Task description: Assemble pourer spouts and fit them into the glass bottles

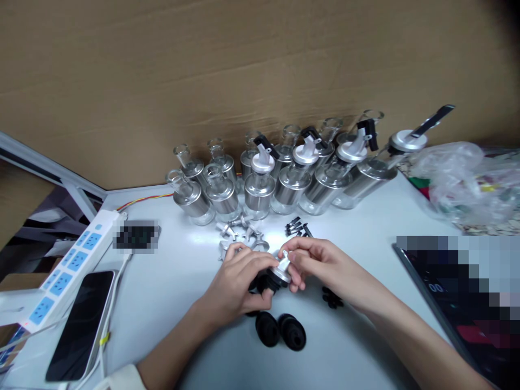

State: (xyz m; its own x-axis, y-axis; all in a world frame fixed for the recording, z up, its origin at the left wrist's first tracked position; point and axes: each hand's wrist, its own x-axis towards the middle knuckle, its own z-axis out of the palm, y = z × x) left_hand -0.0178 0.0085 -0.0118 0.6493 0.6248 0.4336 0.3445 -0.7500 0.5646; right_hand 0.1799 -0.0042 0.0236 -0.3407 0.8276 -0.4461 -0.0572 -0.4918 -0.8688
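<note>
The left hand [235, 279] was clamped round the rim and underside of a silver, disc-topped pourer with a black stopper [281, 274], thumb beneath, while the fingers of the right hand [319, 259] were closed on its spout; the pourer hung just above the white tabletop [162, 309], between the two hands. It looked light and hard on top, the polished disc probably slippery, the stopper likely rubbery and springy, so the disc's edge and the stopper seemed the surest hold, the thin spout the weakest. Behind stood twelve clear glass bottles with silver metal bands [260, 199]: four carried silver pourers with black levers [306, 153], eight had bare necks. Two black, round stoppers [267, 329] lay in plain view, more partly behind the left hand. Roughly five loose silver spout tops [252, 230] and several slim black levers [293, 223] overlapped too much to count exactly.
</note>
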